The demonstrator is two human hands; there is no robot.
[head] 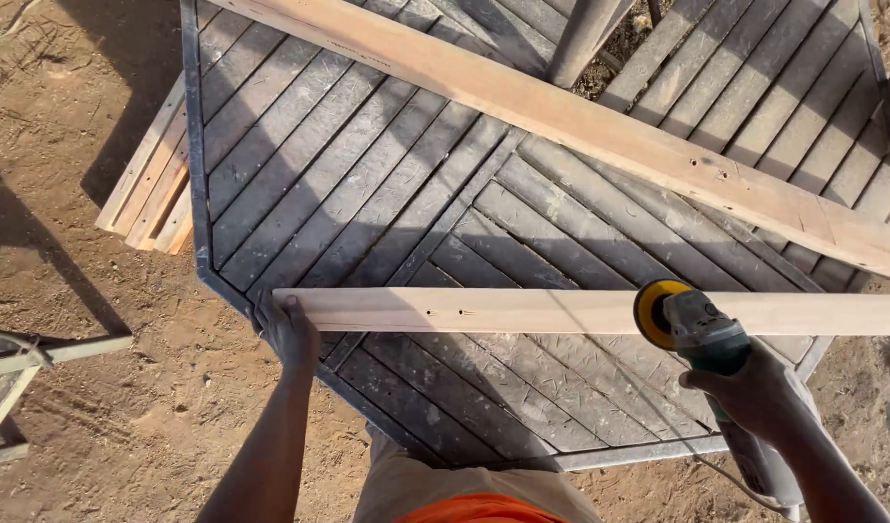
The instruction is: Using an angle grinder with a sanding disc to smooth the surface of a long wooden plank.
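Timber on the bench: a pale wooden plank (561, 312) is laid flat across the near part of the bench, running from the left corner out past the right edge of the view.
Bench: a grey slatted panel (367, 194) with diagonal boards and a metal frame is used as the working surface.
Second board: a wider, longer plank (600, 131) is laid diagonally higher up, well apart from the near one at the left and closer to it at the right.
Stacked strips: several thin wooden strips (149, 184) are seen sticking out from under the bench's left edge.
Ground: reddish sandy soil (77, 291) is spread around, crossed by long shadows.
Post: a dark upright post (580, 39) is seen at the top, behind the longer plank.
Left hand (288, 329): it is pressed down on the left end of the near plank, fingers curled over the edge.
Right hand (755, 392): it is closed around the body of a green angle grinder (716, 344).
Grinder disc: a yellow sanding disc (656, 312) is set against the plank's surface.
Plank surface: small dark holes are visible along it.
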